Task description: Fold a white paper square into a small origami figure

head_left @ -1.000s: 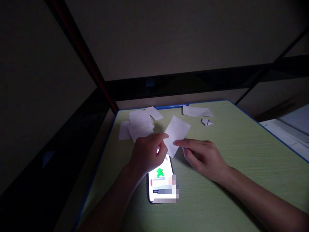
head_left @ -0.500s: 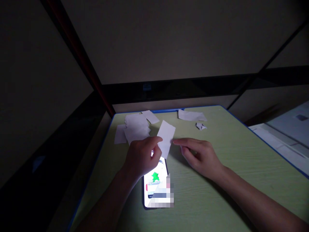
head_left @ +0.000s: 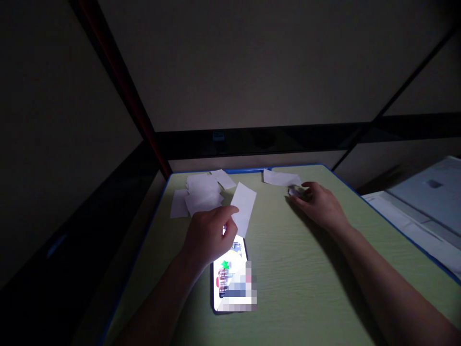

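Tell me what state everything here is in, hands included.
Left hand: closed, pinching the slip
Slip: held at its edge; folds unclear
Right hand: curled around the folded piece, grip unclear
Folded piece: creased, partly hidden
Phone: screen lit
Stack: loose, edges uneven
Strip: lying unheld

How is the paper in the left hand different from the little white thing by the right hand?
The flat sheet is bigger; the little piece, partly hidden, looks much smaller. The flat sheet has long, straight edges, while the little piece looks bunched or folded. The flat sheet is pinched by the left hand; the little piece sits at the right hand, though whether it's gripped is unclear. Both look white.
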The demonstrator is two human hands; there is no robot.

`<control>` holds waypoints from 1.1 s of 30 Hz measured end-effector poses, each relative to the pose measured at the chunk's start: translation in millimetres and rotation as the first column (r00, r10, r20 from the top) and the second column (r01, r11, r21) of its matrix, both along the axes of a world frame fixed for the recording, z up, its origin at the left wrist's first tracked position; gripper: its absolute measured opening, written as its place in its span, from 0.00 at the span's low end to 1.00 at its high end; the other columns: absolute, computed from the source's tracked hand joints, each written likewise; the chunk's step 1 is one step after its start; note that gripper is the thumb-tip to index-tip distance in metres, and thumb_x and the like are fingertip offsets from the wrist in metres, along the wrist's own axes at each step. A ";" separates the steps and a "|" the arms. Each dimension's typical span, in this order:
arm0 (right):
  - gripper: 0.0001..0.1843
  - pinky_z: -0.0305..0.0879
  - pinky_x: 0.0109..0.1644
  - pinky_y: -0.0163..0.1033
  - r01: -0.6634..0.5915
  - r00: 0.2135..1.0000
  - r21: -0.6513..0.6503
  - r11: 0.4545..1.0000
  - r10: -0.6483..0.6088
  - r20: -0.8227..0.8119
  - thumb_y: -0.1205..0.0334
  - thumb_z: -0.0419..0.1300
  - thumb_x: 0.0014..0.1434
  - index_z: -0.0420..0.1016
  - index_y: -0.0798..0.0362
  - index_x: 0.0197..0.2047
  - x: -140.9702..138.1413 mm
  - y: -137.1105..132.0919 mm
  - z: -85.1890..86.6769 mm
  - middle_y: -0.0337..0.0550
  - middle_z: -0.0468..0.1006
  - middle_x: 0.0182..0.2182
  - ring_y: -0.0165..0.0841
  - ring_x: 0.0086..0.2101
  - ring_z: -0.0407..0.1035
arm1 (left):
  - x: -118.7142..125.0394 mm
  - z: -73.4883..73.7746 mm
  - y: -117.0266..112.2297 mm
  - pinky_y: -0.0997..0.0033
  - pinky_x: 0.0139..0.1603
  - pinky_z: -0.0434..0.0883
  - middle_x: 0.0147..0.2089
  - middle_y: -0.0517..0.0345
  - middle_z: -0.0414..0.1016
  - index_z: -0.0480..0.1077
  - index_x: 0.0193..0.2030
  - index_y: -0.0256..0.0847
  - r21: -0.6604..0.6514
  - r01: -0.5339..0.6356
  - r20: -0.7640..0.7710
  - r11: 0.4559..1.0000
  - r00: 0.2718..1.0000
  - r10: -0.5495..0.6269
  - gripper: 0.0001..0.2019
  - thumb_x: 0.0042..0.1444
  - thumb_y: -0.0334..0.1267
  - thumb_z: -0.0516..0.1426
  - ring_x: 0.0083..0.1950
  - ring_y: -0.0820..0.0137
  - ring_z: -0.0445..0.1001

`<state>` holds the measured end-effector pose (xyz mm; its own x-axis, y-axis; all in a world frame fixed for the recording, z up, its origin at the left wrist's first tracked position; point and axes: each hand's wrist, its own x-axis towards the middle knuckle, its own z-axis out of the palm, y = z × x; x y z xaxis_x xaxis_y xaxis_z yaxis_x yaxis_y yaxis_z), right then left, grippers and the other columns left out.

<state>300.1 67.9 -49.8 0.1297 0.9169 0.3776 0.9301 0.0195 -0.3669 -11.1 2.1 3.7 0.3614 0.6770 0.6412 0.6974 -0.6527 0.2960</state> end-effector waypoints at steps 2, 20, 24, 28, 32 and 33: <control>0.29 0.63 0.33 0.42 0.011 1.000 0.003 1.000 -0.011 0.024 0.44 0.58 0.47 0.67 0.53 0.48 -2.1 2.1 -1.5 0.49 0.76 0.33 0.41 0.31 0.69 | -0.1 0.2 -0.1 0.78 0.21 0.61 0.23 0.61 0.73 0.71 0.39 0.38 -0.009 0.004 0.008 1.000 1.000 -0.004 0.11 0.49 0.26 0.52 0.19 0.78 0.65; 0.13 0.66 0.40 0.42 -0.055 0.995 -0.006 0.998 0.055 0.088 0.68 0.52 0.48 0.77 0.52 0.33 22.8 5.2 7.9 0.48 0.76 0.37 0.40 0.35 0.71 | -0.1 -0.4 -0.1 0.78 0.21 0.61 0.23 0.61 0.73 0.71 0.38 0.38 -0.017 0.000 0.012 1.000 1.000 0.000 0.11 0.49 0.27 0.52 0.19 0.78 0.66; 0.14 0.66 0.40 0.40 -0.119 0.984 -0.022 0.993 0.121 0.130 0.69 0.52 0.48 0.78 0.52 0.34 22.9 6.2 4.5 0.46 0.77 0.36 0.39 0.35 0.71 | 0.1 -0.5 -0.2 0.78 0.22 0.61 0.23 0.61 0.73 0.71 0.38 0.38 -0.024 -0.001 0.018 1.000 1.000 0.002 0.11 0.49 0.26 0.53 0.19 0.78 0.66; 0.16 0.66 0.42 0.40 -0.153 0.978 -0.023 0.988 0.155 0.143 0.69 0.51 0.48 0.78 0.51 0.35 25.2 9.5 -0.8 0.47 0.77 0.37 0.39 0.36 0.71 | 0.1 -1.5 0.4 0.77 0.22 0.61 0.23 0.61 0.73 0.71 0.38 0.38 -0.026 -0.008 0.011 1.000 1.000 0.008 0.11 0.49 0.26 0.52 0.19 0.78 0.66; 0.14 0.66 0.42 0.41 -0.127 0.978 -0.031 0.991 0.130 0.161 0.67 0.52 0.49 0.79 0.51 0.34 29.0 11.6 -2.7 0.47 0.77 0.37 0.39 0.36 0.72 | -0.2 -1.7 1.0 0.77 0.22 0.62 0.23 0.61 0.73 0.71 0.38 0.38 -0.025 -0.004 0.004 1.000 1.000 0.004 0.11 0.49 0.27 0.52 0.20 0.77 0.66; 0.13 0.66 0.41 0.41 -0.114 0.979 -0.028 0.993 0.117 0.166 0.67 0.53 0.49 0.79 0.51 0.33 29.1 11.5 -2.3 0.47 0.78 0.36 0.40 0.36 0.72 | -0.3 -1.5 1.0 0.77 0.22 0.62 0.23 0.61 0.73 0.71 0.38 0.38 -0.023 -0.005 0.004 1.000 1.000 0.005 0.11 0.49 0.27 0.52 0.20 0.77 0.66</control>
<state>329.1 79.4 -52.0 -0.0408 0.9291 0.3676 0.9701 0.1249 -0.2079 -11.4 3.1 2.1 0.3558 0.6931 0.6269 0.6993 -0.6425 0.3134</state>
